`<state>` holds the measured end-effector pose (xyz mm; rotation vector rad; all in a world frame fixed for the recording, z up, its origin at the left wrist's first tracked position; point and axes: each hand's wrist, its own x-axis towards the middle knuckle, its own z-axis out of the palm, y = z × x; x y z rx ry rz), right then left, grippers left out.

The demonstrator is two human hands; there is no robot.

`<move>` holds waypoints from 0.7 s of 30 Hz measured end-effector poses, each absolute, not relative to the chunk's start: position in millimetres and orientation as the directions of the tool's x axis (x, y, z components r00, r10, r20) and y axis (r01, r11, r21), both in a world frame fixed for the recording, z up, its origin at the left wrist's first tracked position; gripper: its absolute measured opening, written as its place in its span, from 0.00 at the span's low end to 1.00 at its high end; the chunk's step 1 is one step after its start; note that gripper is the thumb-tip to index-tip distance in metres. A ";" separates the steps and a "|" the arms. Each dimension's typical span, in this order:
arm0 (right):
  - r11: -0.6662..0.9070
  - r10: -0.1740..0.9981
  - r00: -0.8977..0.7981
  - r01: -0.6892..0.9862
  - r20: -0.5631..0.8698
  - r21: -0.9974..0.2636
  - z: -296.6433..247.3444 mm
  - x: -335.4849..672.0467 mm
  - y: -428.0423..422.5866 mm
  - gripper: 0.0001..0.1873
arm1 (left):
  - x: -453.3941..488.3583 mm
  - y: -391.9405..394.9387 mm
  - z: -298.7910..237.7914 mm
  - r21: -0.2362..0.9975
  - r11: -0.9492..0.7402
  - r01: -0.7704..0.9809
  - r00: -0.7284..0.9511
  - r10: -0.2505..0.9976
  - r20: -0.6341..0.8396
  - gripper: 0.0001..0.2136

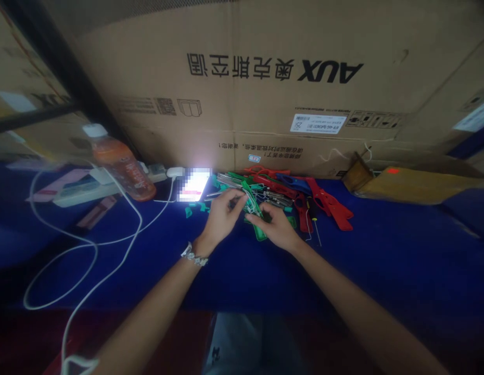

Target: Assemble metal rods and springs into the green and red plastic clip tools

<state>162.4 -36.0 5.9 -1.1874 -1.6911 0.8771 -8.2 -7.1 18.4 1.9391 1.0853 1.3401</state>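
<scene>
My left hand (222, 216) is closed in a pinch on thin white wires (247, 200) that run to a green plastic gun-shaped part (254, 219). My right hand (275, 226) rests with curled fingers on that same green part, pressing it against the blue cloth (382, 255). A bracelet sits on my left wrist. Behind the hands lies a pile of red plastic parts (328, 203), with green, blue and metal pieces mixed in.
A lit phone (194, 185) lies left of the pile with a white cable (89, 245) looping across the cloth. An orange drink bottle (119, 164) and a power strip (84, 190) stand at left. A large cardboard box (265, 78) walls the back; a small screwdriver (314, 216) lies at right.
</scene>
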 end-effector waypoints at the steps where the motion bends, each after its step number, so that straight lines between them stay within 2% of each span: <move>1: 0.295 0.953 -0.171 0.338 0.250 -0.894 5.8 162.6 -36.0 0.27 | -8.2 -7.4 17.4 0.818 -0.499 0.286 0.158 0.867 0.473 0.09; 5: 0.286 0.956 -0.166 0.332 0.243 -0.899 5.3 162.7 -35.9 0.26 | -8.5 -8.8 14.4 0.887 -0.420 0.190 0.136 0.906 0.400 0.11; 12: 0.281 0.957 -0.162 0.313 0.240 -0.907 4.1 162.3 -35.7 0.23 | -4.6 -15.9 17.6 0.797 -0.551 0.249 -0.028 0.818 0.574 0.10; 21: 0.274 0.960 -0.156 0.336 0.233 -0.901 2.7 163.6 -35.0 0.22 | -5.4 -20.1 24.5 0.896 -0.443 0.039 -0.088 0.891 0.445 0.13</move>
